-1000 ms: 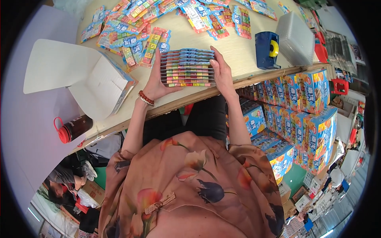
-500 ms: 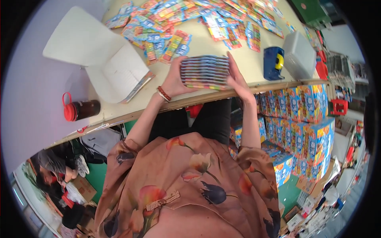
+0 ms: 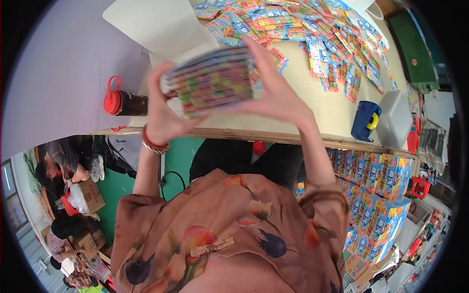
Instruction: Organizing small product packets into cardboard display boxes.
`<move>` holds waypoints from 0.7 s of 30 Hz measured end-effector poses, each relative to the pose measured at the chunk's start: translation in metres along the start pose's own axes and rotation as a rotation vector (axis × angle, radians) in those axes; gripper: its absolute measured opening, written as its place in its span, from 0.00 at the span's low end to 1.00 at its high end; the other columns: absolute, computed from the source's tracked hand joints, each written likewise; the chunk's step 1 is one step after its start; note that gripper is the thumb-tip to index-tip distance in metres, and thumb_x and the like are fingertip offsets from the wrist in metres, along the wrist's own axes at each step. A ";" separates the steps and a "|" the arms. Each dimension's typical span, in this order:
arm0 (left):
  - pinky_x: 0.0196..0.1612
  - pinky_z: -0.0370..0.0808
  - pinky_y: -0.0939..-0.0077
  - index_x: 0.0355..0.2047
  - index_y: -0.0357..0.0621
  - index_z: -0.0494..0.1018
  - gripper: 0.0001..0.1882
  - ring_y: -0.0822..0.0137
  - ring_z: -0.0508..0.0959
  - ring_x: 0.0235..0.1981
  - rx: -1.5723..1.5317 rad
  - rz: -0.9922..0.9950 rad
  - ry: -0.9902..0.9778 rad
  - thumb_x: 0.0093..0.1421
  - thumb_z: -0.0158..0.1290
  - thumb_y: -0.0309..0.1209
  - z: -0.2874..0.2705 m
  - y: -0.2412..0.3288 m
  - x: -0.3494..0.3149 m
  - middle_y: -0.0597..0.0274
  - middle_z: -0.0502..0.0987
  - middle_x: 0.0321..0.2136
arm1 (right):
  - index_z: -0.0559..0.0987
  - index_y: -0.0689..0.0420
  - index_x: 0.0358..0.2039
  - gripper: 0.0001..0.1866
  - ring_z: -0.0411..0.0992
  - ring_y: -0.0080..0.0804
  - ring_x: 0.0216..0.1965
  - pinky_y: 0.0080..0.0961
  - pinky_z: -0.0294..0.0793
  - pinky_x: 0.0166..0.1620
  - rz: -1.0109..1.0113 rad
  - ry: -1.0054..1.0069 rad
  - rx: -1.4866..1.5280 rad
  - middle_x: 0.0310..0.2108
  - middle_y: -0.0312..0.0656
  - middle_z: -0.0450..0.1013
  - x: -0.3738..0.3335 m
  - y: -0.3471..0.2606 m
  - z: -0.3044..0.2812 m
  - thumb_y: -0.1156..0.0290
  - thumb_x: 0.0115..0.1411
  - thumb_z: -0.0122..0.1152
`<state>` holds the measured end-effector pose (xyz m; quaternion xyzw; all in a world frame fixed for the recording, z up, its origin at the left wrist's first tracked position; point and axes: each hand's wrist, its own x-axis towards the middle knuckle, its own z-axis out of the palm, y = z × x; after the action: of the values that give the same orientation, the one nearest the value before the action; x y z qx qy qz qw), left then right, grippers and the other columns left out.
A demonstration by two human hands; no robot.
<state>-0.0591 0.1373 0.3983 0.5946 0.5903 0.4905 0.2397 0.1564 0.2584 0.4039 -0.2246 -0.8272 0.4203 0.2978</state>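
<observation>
A thick stack of colourful flat candy packs (image 3: 215, 83) is held up above the near part of the table, smeared by motion. My left hand (image 3: 163, 110) clasps its left end, the thumb low near the bottom edge. Against the right end presses my right hand (image 3: 278, 93), fingers up and thumb along the underside. The stack tilts, its left side lower, and its multicoloured edge faces me. Behind it stands a large white panel (image 3: 146, 22), its lower part mostly hidden by the stack and my left hand. Many loose packs of the same kind (image 3: 278, 22) lie heaped across the far table.
On the table (image 3: 298, 117) stand a dark bottle with a red lid (image 3: 117, 102) at left, and a blue tape dispenser (image 3: 364, 119) and a translucent grey bin (image 3: 394, 117) at right. Printed cartons (image 3: 373, 195) are piled below right. Other people (image 3: 68, 158) sit at lower left.
Both hands have carried the stack leftward, toward the white panel, and tilted it so more of its coloured edge shows. The view has shifted left too.
</observation>
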 end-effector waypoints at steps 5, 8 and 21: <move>0.52 0.73 0.69 0.56 0.36 0.48 0.54 0.64 0.72 0.48 -0.005 -0.076 0.089 0.34 0.73 0.26 -0.027 -0.034 0.017 0.52 0.64 0.48 | 0.50 0.55 0.66 0.59 0.52 0.53 0.65 0.40 0.58 0.64 -0.171 -0.081 -0.240 0.67 0.50 0.46 0.065 0.036 0.034 0.51 0.39 0.76; 0.52 0.72 0.71 0.56 0.34 0.49 0.56 0.64 0.72 0.48 0.246 -0.134 0.045 0.31 0.74 0.28 -0.024 -0.047 0.018 0.51 0.66 0.47 | 0.56 0.55 0.63 0.53 0.59 0.53 0.59 0.40 0.64 0.59 -0.233 -0.050 -0.420 0.62 0.50 0.53 0.067 0.039 0.041 0.53 0.40 0.75; 0.52 0.71 0.67 0.53 0.28 0.56 0.52 0.58 0.73 0.47 0.263 -0.158 -0.109 0.33 0.74 0.40 -0.010 -0.071 0.024 0.46 0.68 0.46 | 0.74 0.54 0.28 0.06 0.69 0.32 0.35 0.30 0.63 0.43 -0.375 -0.086 -0.455 0.25 0.35 0.69 0.044 0.068 0.040 0.71 0.52 0.63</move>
<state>-0.1058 0.1703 0.3481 0.5982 0.6805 0.3555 0.2294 0.1057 0.3000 0.3417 -0.1109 -0.9391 0.1709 0.2767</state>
